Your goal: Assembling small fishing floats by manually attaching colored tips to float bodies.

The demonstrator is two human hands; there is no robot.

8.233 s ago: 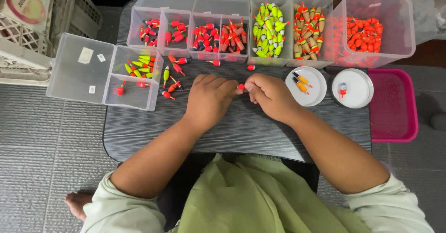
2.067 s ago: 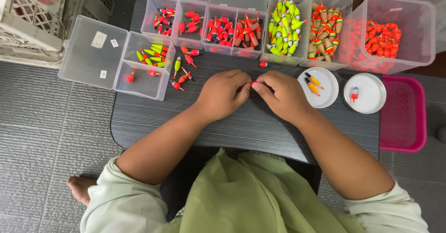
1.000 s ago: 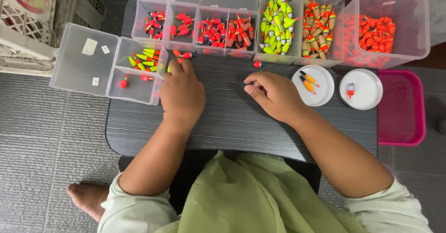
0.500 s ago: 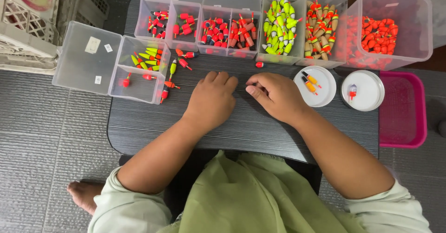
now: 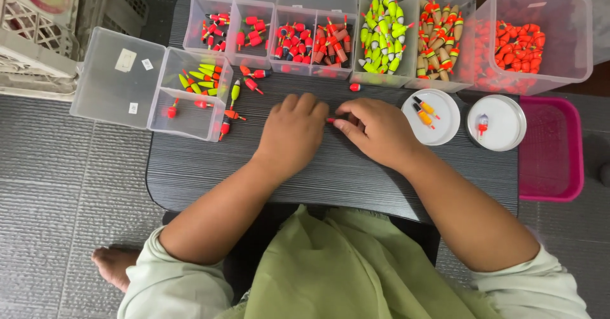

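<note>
Back from the box, both hands point(image 5: 330, 128) pinch one red float point(image 5: 330, 121) beside two white lids point(image 5: 432, 117).

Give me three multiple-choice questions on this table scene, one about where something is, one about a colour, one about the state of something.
1. Where does the pink tray sit?
A. at the table's right end
B. on the crate
C. in the person's lap

2. What colour are most floats in the tall box of floats left of the brown ones?
A. blue
B. yellow-green
C. black

3. How are the left hand and right hand placed?
A. raised apart
B. fingertips meeting at a small red piece on the table
C. inside a box

Answers: 1 A, it lies beyond the two white lids; 2 B, the box shows yellow-green; 3 B, the fingertips touch there.
</note>
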